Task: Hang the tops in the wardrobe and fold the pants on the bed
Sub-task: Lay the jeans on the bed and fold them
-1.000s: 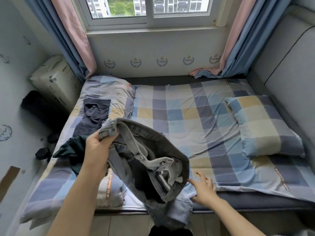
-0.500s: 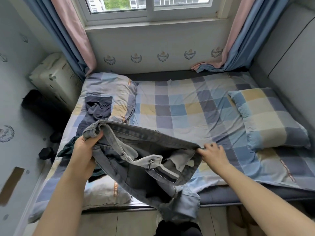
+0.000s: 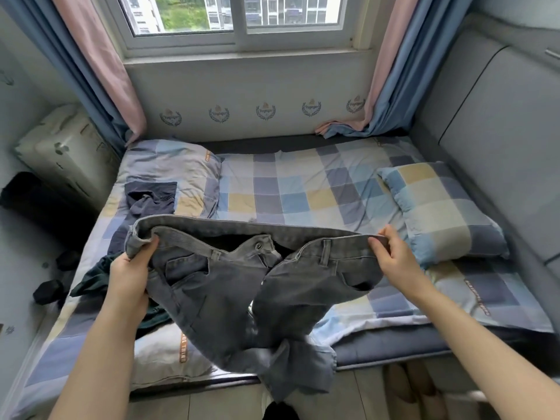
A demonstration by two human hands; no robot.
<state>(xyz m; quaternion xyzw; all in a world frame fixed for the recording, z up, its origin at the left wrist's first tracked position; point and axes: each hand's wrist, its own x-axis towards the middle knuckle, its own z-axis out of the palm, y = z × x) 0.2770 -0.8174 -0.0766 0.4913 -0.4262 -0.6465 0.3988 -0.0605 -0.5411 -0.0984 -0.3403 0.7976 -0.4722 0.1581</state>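
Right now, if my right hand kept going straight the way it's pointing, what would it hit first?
Probably the checked bedsheet beyond the jeans waistband that the right hand grips; it points toward the window wall, but depth is unclear.

We see a checked pillow [image 3: 436, 207] at right, pink-and-blue curtains [image 3: 100, 71] flanking the window [image 3: 239, 16] at top, and a pale suitcase [image 3: 65, 159] at left.

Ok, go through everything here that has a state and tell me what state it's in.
Jeans: unbuttoned, fly open, held up by the waistband.
Left hand: grips the waistband's left end.
Right hand: pinches its right end.
Navy top: crumpled on the bed.
Window: closed.
Curtains: drawn open.
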